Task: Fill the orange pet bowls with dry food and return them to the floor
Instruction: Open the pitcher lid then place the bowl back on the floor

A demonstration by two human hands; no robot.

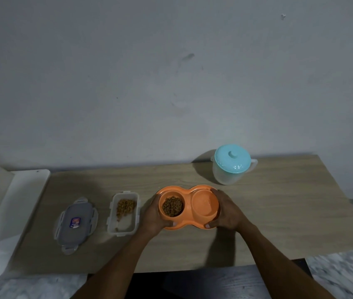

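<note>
An orange double pet bowl (189,192) is at the middle of the wooden table (279,212). Its left cup holds brown dry food (173,206); the right cup (205,203) looks bare of kibble. My left hand (155,214) grips the bowl's left end, thumb on the near rim. My right hand (228,212) grips the right end the same way. Whether the bowl rests on the table or is lifted a little, I cannot tell. Left of it stands a clear rectangular food container (123,212), uncovered, with some kibble at its far end.
The container's grey clip lid (75,223) lies flat further left. A clear jug with a turquoise lid (231,165) stands at the back right. A white board (5,212) leans at the table's left end. Speckled floor (344,275) shows at right and below.
</note>
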